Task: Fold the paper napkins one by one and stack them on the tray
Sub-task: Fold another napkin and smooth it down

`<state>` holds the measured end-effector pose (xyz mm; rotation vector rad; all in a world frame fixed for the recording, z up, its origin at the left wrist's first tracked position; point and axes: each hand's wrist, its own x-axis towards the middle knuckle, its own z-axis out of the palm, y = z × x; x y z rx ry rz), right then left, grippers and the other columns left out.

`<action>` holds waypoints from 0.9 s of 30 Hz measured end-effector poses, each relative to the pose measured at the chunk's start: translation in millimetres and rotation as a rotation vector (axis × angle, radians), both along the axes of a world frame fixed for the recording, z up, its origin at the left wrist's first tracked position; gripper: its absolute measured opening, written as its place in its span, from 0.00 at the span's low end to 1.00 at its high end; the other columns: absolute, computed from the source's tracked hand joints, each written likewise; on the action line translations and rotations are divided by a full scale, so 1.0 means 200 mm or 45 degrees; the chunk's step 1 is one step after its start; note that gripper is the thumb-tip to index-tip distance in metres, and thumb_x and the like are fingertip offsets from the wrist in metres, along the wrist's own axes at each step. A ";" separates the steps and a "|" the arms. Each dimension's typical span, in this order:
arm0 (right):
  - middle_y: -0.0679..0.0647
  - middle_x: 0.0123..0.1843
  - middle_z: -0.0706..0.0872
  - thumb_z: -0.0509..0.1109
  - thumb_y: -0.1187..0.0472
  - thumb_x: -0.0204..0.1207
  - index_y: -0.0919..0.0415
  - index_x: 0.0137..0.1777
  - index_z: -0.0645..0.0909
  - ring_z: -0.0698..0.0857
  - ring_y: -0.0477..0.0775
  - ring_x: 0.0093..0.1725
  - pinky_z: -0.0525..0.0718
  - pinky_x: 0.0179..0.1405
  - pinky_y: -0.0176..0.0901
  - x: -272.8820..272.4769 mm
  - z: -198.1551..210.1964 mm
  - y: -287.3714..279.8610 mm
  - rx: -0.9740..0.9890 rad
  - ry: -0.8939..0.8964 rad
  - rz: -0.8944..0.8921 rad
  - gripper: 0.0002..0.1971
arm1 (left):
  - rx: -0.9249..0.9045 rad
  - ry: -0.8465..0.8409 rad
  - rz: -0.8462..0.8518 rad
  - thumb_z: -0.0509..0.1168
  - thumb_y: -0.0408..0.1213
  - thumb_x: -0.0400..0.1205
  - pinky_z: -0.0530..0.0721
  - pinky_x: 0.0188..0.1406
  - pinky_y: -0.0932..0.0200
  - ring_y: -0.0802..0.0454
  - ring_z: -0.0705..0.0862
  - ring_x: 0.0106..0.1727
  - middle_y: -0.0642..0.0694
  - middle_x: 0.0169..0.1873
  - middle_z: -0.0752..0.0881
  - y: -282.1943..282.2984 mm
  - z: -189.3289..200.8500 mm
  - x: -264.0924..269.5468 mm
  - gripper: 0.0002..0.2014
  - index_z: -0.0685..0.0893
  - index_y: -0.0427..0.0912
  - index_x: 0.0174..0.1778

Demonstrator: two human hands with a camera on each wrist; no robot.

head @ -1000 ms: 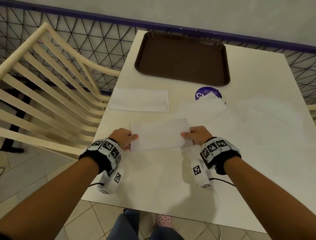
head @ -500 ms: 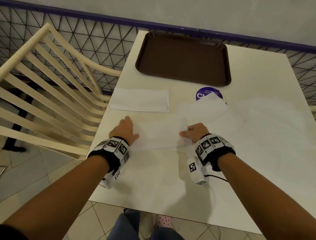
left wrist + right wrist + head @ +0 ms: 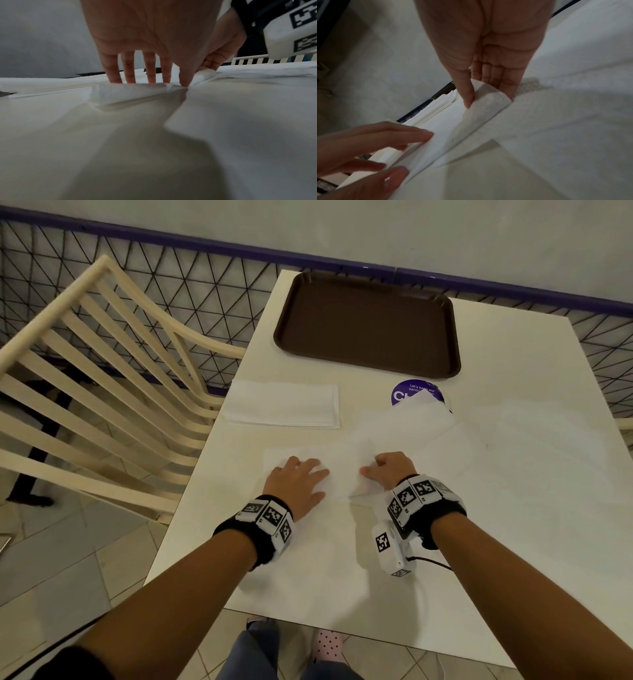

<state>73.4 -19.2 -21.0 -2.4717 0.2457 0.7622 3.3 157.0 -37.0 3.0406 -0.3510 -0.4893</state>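
Note:
A white paper napkin (image 3: 342,470) lies half-folded on the table's near middle. My left hand (image 3: 301,479) rests flat on its left part, fingers straight and spread (image 3: 130,70). My right hand (image 3: 385,470) pinches the napkin's right end between thumb (image 3: 467,92) and fingers, lifting that end into a curl (image 3: 486,102). A stack of folded napkins (image 3: 284,407) lies to the far left of the hands. Loose unfolded napkins (image 3: 411,426) spread to the right. The brown tray (image 3: 370,323) sits bare at the table's far end.
A cream slatted chair (image 3: 102,378) stands at the table's left side. A black mesh fence (image 3: 191,285) runs behind the table. A round purple sticker (image 3: 411,392) lies by the tray, partly under a napkin. The table's near edge (image 3: 308,625) is above my knees.
My left hand let go of the napkin's left edge, slid right and now lies flat on it. My right hand keeps its pinch and has brought the right end leftward.

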 end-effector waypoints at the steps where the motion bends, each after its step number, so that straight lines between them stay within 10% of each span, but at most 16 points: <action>1: 0.59 0.47 0.81 0.69 0.57 0.77 0.64 0.48 0.81 0.81 0.60 0.53 0.74 0.46 0.39 -0.01 0.02 0.01 0.006 -0.043 0.031 0.09 | 0.006 0.001 0.002 0.49 0.53 0.86 0.70 0.67 0.53 0.47 0.59 0.77 0.56 0.80 0.55 0.00 0.00 0.00 0.26 0.56 0.56 0.80; 4: 0.64 0.69 0.74 0.67 0.61 0.78 0.63 0.75 0.65 0.75 0.61 0.68 0.72 0.66 0.44 -0.09 0.05 0.03 0.050 -0.298 0.063 0.26 | 0.012 0.006 0.022 0.48 0.55 0.85 0.69 0.68 0.52 0.47 0.58 0.78 0.58 0.80 0.53 0.01 0.00 -0.01 0.26 0.54 0.57 0.80; 7: 0.61 0.79 0.61 0.57 0.58 0.83 0.61 0.81 0.56 0.64 0.58 0.77 0.62 0.76 0.47 -0.25 0.08 0.07 -0.227 -0.603 0.498 0.27 | 0.036 -0.018 0.024 0.47 0.56 0.85 0.70 0.68 0.52 0.47 0.58 0.78 0.59 0.81 0.52 0.01 -0.01 -0.02 0.27 0.52 0.59 0.80; 12: 0.58 0.85 0.44 0.43 0.57 0.87 0.64 0.83 0.47 0.44 0.56 0.84 0.42 0.83 0.49 -0.46 -0.01 0.13 -0.387 -0.408 1.036 0.26 | 0.015 -0.046 0.045 0.48 0.57 0.84 0.70 0.68 0.52 0.47 0.59 0.78 0.59 0.80 0.54 0.00 -0.03 -0.03 0.27 0.54 0.59 0.80; 27: 0.58 0.85 0.48 0.42 0.60 0.87 0.66 0.82 0.51 0.51 0.53 0.84 0.47 0.82 0.46 -0.42 -0.01 -0.02 -0.462 -0.151 0.791 0.24 | 0.060 -0.144 -0.106 0.47 0.49 0.87 0.63 0.73 0.51 0.45 0.59 0.78 0.52 0.80 0.56 -0.10 -0.01 -0.07 0.25 0.55 0.51 0.81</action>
